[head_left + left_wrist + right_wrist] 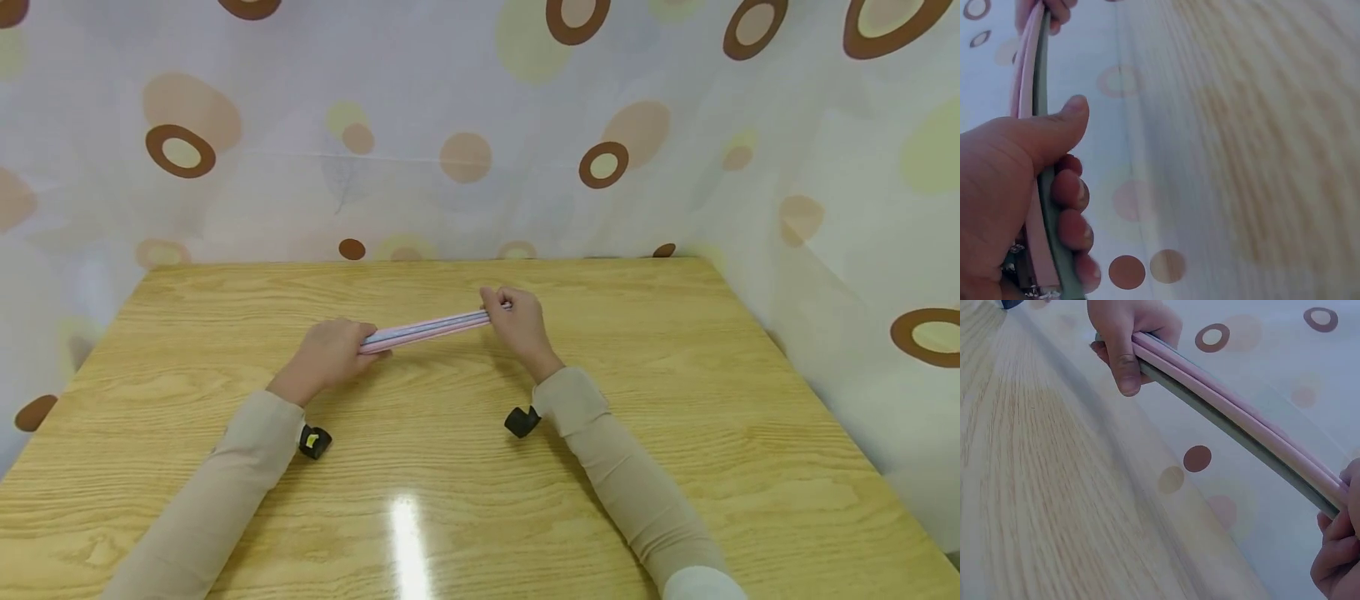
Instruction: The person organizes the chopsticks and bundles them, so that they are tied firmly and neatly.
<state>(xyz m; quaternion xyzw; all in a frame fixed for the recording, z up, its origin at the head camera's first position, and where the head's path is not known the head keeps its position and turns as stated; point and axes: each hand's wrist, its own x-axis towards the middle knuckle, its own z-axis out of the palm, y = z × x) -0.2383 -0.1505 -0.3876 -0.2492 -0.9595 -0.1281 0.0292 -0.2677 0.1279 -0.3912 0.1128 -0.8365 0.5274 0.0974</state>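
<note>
Both hands hold one long, narrow, slightly bowed bundle of flat pink and grey-green strips above the table, its exact kind unclear. Around the left end curl the fingers of my left hand, thumb laid across the strips. Small shiny bits show at that end in the left wrist view. My right hand grips the other end, which stands a little higher in the head view. In the right wrist view the strips run between the left hand and the right hand.
A wood-grain table lies beneath the hands, with a bright reflection near its front. Behind and to the right hangs a white cloth with brown and beige circles. Dark wrist devices sit by both beige sleeves.
</note>
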